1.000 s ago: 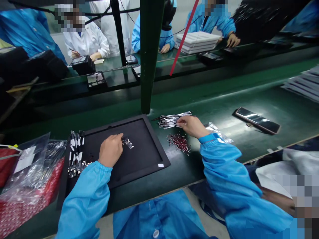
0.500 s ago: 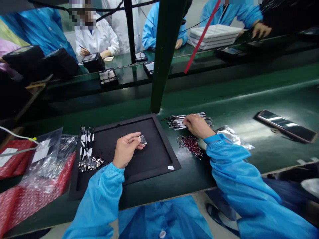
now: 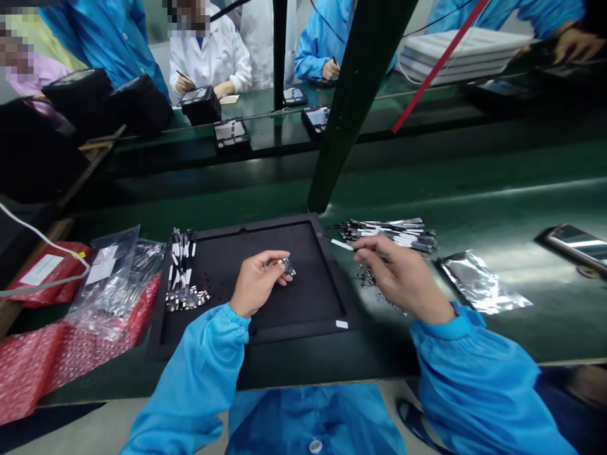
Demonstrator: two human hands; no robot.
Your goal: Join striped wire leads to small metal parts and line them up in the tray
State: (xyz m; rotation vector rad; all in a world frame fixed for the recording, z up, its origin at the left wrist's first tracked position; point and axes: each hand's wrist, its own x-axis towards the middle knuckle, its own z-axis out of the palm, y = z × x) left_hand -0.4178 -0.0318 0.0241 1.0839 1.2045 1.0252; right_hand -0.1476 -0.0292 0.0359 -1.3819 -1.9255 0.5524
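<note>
In the head view, the left hand (image 3: 256, 284) pinches a small circuit board (image 3: 286, 267) at its fingertips, just above a black tray (image 3: 251, 226). The right hand (image 3: 403, 278) has risen from the table since the earlier frame and grips a white-tipped strip (image 3: 342, 244) beside the tray's corner, next to a pile of strips (image 3: 391, 232). Dark red bits (image 3: 367, 276) lie partly hidden under that hand. Upright strips (image 3: 181, 268) stand in rows on the tray's left side. A foil bag (image 3: 478, 283) lies to the right, with a phone (image 3: 578, 243) beyond it. The white label (image 3: 341, 324) on the tray and the white label (image 3: 42, 270) on the red bubble wrap (image 3: 28, 360) show no readable writing.
</note>
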